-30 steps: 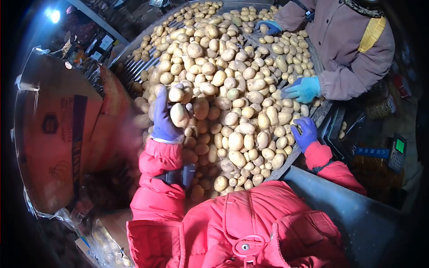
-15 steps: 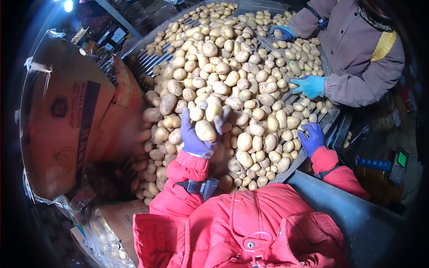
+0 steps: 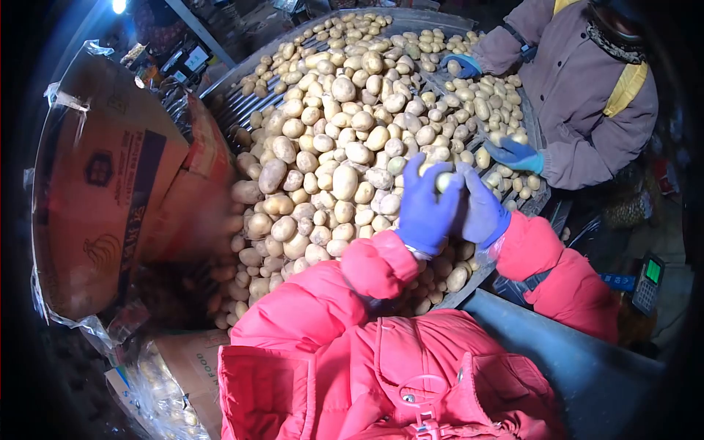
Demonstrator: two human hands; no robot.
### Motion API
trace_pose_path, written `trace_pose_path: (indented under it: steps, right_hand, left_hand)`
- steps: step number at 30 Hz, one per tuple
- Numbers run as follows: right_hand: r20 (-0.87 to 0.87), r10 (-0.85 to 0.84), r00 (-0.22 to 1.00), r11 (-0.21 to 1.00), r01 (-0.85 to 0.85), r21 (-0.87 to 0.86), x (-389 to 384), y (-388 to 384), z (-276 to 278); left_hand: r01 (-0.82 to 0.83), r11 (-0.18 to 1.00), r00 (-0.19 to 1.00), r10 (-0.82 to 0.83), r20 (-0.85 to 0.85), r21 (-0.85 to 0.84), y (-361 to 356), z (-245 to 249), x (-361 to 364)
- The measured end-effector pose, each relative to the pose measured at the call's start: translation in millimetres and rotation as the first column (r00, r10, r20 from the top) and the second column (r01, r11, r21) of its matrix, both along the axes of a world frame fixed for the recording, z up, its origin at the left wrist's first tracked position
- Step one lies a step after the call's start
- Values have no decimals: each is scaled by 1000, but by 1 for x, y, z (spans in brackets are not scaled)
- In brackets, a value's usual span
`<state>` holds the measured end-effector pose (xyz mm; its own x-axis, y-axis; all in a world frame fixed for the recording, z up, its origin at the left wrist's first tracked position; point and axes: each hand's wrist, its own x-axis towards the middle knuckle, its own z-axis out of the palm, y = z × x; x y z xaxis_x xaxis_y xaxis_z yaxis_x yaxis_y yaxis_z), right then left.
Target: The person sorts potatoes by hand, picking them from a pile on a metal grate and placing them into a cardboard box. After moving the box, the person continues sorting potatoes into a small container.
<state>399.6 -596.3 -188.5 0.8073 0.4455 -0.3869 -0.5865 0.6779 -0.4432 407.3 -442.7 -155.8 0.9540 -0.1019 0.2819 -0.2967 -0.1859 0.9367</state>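
My left hand (image 3: pixel 425 213), in a purple glove, is over the right part of a large heap of potatoes (image 3: pixel 345 182). My right hand (image 3: pixel 484 211), in a matching glove with a dusty back, is close against it. Between their fingers shows a pale, slightly greenish potato (image 3: pixel 443 182), gripped from both sides. The gloves hide most of it, and I cannot see whether anything else is in my palms. Loose potatoes lie below and around both hands.
The heap rests on a slatted metal table (image 3: pixel 233 103). Opposite, a co-worker's gloved hands (image 3: pixel 517 155) are among smaller potatoes. A printed cardboard carton (image 3: pixel 99 191) stands left, a plastic-lined box (image 3: pixel 209 367) at lower left. A blue-grey bin (image 3: pixel 557 345) and a lit display (image 3: pixel 650 275) are right.
My left hand has moved right from the middle of the heap, where it held several potatoes. My right hand has come up from the table's edge to meet it around one potato.
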Motion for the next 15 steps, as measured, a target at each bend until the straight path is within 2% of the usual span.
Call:
trace_pose_path:
  steps: [2,4,5,6,7,11,15]
  right_hand:
    - [-171,-78,982,990,96,105,-3,0,-3]
    - [-354,-39,935,920,172,353,-7,-3,13]
    - [-228,-75,971,992,95,79,-7,7,23]
    - [-147,-61,987,997,54,-53,-7,11,27]
    - [-98,-47,994,993,35,-115,-7,13,28]
    - [-43,-29,999,988,23,-150,-13,8,24]
    - [-102,-26,994,993,14,-118,-20,-13,29]
  left_hand:
    - [-63,986,993,47,107,153,-17,-11,-13]
    - [-105,963,983,63,170,247,-30,-17,-22]
    - [-135,952,975,79,206,274,-32,-10,-24]
    - [-168,939,966,96,240,301,-33,-7,-26]
    - [-145,933,970,69,233,328,-32,-9,-28]
    - [-93,898,965,-26,262,431,-27,-8,-29]
    - [114,968,974,-153,166,222,-10,-12,-18]
